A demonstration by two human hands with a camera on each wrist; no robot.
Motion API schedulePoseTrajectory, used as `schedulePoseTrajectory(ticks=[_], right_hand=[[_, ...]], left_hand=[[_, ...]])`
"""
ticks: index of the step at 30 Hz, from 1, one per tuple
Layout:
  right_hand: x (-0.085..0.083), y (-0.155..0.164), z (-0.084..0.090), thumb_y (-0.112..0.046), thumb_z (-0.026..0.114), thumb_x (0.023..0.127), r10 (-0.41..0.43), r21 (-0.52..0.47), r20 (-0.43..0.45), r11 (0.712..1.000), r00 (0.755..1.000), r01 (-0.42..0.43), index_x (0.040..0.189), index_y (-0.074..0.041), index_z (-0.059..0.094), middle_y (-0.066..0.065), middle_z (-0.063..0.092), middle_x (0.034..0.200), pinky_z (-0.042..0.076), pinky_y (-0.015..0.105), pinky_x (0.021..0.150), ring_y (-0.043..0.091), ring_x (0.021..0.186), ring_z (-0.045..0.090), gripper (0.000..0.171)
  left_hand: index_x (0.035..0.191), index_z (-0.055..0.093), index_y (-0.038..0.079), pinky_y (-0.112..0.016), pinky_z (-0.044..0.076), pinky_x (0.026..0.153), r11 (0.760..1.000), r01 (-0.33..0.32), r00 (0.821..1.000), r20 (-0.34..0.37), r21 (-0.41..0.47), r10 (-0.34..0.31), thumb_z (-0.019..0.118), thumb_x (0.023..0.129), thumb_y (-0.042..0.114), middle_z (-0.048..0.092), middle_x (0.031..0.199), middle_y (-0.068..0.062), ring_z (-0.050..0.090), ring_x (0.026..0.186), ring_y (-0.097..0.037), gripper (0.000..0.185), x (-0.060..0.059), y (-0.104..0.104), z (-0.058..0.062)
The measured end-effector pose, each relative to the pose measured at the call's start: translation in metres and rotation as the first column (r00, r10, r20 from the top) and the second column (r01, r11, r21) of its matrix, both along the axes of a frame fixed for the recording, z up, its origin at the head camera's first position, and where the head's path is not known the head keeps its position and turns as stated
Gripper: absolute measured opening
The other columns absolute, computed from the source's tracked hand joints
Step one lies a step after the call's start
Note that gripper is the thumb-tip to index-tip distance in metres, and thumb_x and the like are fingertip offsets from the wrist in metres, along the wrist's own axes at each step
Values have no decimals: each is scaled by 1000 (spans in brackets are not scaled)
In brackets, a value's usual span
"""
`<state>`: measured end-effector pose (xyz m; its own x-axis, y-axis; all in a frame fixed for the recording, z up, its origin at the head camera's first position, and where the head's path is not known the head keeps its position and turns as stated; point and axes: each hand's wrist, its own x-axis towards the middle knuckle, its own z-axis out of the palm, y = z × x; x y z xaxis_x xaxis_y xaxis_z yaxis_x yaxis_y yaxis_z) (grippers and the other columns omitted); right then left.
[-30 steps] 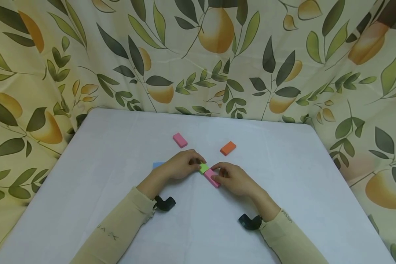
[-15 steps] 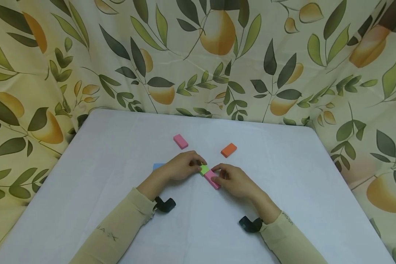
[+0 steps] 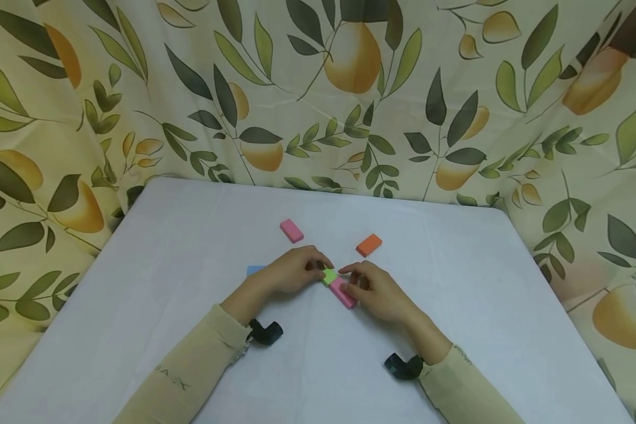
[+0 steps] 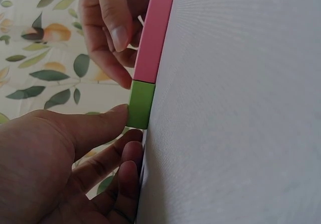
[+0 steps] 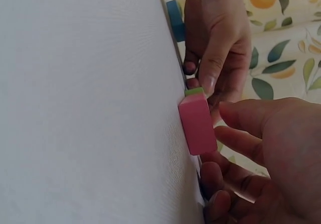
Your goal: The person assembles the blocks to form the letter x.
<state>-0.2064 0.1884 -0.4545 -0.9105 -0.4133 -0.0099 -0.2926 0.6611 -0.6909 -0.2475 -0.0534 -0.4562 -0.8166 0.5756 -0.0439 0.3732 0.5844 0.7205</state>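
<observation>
A small green block (image 3: 328, 275) and a pink block (image 3: 344, 292) lie end to end on the white table (image 3: 191, 247). My left hand (image 3: 318, 270) pinches the green block; in the left wrist view its thumb (image 4: 95, 126) presses the green block (image 4: 141, 105) from the side. My right hand (image 3: 351, 281) holds the pink block between thumb and curled fingers. The right wrist view shows the pink block (image 5: 197, 124) with the green block (image 5: 194, 91) just behind it. The blocks' far sides are hidden by fingers.
A second pink block (image 3: 291, 231) lies behind the left hand and an orange block (image 3: 369, 244) behind the right. A blue block (image 3: 254, 270) peeks out left of the left hand. Leaf-and-fruit patterned cloth (image 3: 318, 88) hangs behind and around the table.
Both hands stay on the two joined blocks. The right hand's fingers have crept slightly toward the joint; nothing else on the table moved.
</observation>
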Motion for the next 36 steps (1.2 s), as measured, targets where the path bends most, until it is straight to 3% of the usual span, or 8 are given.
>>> schedulePoseTrajectory(ticks=[9,26,36], right_hand=[[2,-2,-4,-30,67,92,6,-59,-28,998,1000,-7,120,-25,63,-6,58,101,45,25,67,16,80,53,29],[-1,-7,-10,-24,64,93,33,-22,-59,999,998,-34,122,-35,63,-8,55,104,43,26,64,15,78,50,31],[0,-5,-9,-25,62,95,43,-8,-31,999,999,-44,125,-38,63,-6,53,102,43,26,65,16,78,49,32]], left_hand=[[118,65,32,-30,46,86,1000,-7,1000,15,-12,7,60,96,26,59,101,15,56,95,-7,23,0,1,-2],[117,66,32,-30,45,84,1000,-17,1000,14,-23,18,60,96,26,60,106,14,55,94,-8,22,0,0,2],[117,65,32,-30,46,86,999,-24,1000,9,-31,25,60,96,26,60,103,14,56,94,-7,23,0,1,1]])
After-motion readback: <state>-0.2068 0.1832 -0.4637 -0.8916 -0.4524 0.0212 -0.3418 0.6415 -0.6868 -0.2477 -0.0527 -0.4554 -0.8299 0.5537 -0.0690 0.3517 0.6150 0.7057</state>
